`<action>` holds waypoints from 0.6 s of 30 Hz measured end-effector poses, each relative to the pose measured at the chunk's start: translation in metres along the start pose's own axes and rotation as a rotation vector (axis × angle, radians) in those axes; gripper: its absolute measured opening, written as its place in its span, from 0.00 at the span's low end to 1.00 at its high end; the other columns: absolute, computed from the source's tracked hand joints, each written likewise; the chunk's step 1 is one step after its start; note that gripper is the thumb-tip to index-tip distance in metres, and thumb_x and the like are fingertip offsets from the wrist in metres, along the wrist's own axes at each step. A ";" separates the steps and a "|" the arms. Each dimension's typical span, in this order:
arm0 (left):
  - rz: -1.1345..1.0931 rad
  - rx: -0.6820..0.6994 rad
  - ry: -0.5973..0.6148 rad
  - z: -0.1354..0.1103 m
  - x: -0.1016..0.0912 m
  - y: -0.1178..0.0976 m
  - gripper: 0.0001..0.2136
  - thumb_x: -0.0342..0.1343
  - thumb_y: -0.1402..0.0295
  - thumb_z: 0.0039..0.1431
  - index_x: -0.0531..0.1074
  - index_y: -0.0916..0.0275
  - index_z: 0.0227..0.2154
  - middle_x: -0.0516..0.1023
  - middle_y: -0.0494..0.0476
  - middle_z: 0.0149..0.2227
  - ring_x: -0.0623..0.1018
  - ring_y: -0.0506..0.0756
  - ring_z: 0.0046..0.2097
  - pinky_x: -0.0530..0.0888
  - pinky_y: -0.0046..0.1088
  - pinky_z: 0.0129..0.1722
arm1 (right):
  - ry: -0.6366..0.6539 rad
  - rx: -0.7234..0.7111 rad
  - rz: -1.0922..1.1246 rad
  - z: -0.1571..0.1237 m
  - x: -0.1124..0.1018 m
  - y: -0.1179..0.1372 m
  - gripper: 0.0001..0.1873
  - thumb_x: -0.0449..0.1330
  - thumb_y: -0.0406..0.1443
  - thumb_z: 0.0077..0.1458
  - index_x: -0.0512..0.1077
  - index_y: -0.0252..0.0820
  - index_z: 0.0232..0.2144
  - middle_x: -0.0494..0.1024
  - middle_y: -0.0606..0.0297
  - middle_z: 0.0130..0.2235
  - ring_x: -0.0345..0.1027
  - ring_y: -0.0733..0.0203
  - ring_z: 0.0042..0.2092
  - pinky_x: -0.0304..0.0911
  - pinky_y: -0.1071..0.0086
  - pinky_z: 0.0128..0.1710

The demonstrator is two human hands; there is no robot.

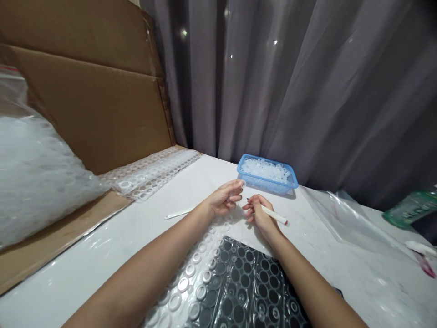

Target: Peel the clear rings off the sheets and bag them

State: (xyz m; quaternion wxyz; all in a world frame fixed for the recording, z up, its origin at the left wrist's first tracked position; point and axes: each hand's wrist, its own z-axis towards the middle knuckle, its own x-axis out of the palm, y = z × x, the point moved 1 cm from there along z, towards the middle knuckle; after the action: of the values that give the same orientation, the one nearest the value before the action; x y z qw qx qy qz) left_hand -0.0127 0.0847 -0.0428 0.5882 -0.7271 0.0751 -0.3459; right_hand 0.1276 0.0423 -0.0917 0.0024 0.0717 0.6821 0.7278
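Note:
My left hand [226, 199] pinches a small clear plastic ring [243, 183] between thumb and fingertips. In my right hand [261, 213] is a slim white pen-like tool [276, 216], its dark tip pointing toward the left hand. The tip and the ring are apart. Just beyond both hands stands a blue basket [296, 184] filled with many small clear rings [264, 169]. Below my hands lies a black sheet [251, 248] under clear plastic with rows of round discs. White ring-shaped pieces [183, 284] in clear film lie along its left side.
A big clear bag of white pieces [37, 173] leans at the left, before a cardboard box [102, 100]. Ring-patterned plastic strips [153, 173] lie behind. A thin white stick [179, 213] is near my left forearm. On the right are a clear plastic bag [344, 216] and a green bottle [406, 209].

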 end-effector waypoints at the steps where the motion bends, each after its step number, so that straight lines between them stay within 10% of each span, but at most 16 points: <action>1: -0.028 -0.024 0.031 0.000 0.002 0.002 0.20 0.65 0.57 0.46 0.60 0.61 0.28 0.51 0.41 0.22 0.51 0.41 0.17 0.45 0.13 0.12 | 0.009 -0.012 0.049 -0.003 0.003 0.003 0.26 0.56 0.59 0.48 0.64 0.42 0.30 0.76 0.64 0.28 0.70 0.65 0.24 0.63 0.76 0.17; 8: -0.139 -0.079 0.102 0.003 0.001 0.007 0.18 0.67 0.61 0.46 0.62 0.62 0.29 0.60 0.42 0.21 0.52 0.40 0.16 0.44 0.12 0.12 | 0.031 -0.120 0.208 -0.017 0.017 0.013 0.18 0.61 0.49 0.51 0.60 0.44 0.31 0.79 0.60 0.41 0.75 0.57 0.40 0.69 0.71 0.29; 18: -0.056 -0.045 0.048 0.006 -0.002 0.012 0.20 0.66 0.56 0.46 0.61 0.61 0.31 0.65 0.45 0.26 0.52 0.40 0.17 0.43 0.13 0.13 | 0.077 -0.123 0.199 -0.018 0.018 0.008 0.16 0.62 0.41 0.51 0.56 0.46 0.32 0.73 0.61 0.51 0.75 0.61 0.38 0.70 0.69 0.32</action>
State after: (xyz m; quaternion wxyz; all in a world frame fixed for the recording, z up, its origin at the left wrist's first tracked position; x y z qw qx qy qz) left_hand -0.0069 0.0874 -0.0555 0.5599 -0.7335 0.0767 -0.3777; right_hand 0.1089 0.0254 -0.0832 -0.0917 0.1108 0.6252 0.7671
